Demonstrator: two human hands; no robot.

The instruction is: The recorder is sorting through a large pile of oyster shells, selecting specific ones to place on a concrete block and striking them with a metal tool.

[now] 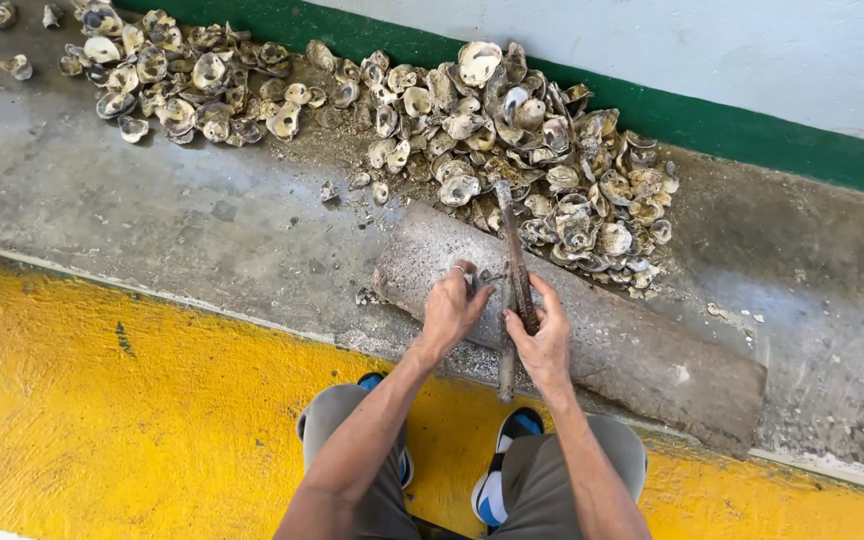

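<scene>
A person is crouching over a long grey stone block that is lying slantwise on the concrete floor. The right hand is clenching around a long rusty metal tool, whose blade is pointing away across the block toward the shells while its lower end is reaching down past the near edge of the block. The left hand is resting on top of the block just left of the tool, its fingers curling over something small there; what it is grasping cannot be told, though a ring is showing on one finger. A big heap of empty oyster shells is lying just beyond the block, touching its far edge, and spreading leftward along a green-painted wall base. On the near side of the block a yellow-painted strip is running along the floor, and the person's blue and white shoes are standing on it.
</scene>
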